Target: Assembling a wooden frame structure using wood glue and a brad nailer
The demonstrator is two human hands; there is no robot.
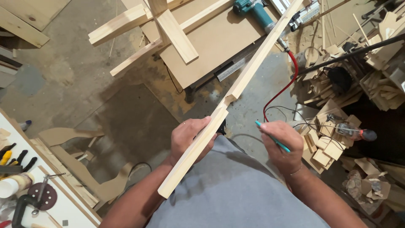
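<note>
We hold wood strip, pencil ready.
Left hand (pixel 187 139) grip clamped on notched wood strip (pixel 219 116), raised above the floor for sighting; right hand (pixel 282 145) pinches teal pencil (pixel 272 136) beside it.

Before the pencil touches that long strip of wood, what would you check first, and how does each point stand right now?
1. Grip on the wood strip: the left hand wraps around it near the lower end. Ok.
2. Marking tool ready: the right hand holds a teal pencil, tip pointing toward the strip. Ok.
3. Pencil on the wood: apart from it, not touching. Not ok.
4. Strip supported: the far end hangs in the air over the workbench, held by one hand only. Not ok.
5. Notch in the strip in plain view: ok.
6. Existing mark on the wood: cannot tell.
</note>
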